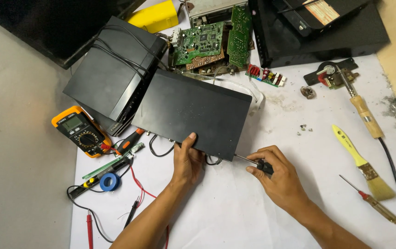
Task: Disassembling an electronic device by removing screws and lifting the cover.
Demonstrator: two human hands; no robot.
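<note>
A flat black device case (193,110) lies on the white work surface (235,207). My left hand (187,161) grips its near edge, thumb on top. My right hand (276,177) holds a black-handled screwdriver (253,162) whose metal shaft points at the case's near right corner.
A yellow multimeter (80,131) with red and black leads, a blue tape roll (109,181) and pliers lie at left. Black boxes (110,74) and green circuit boards (207,41) sit behind. At right lie a soldering iron (364,113), a yellow brush (361,163), a small red screwdriver (373,203) and loose screws (304,128).
</note>
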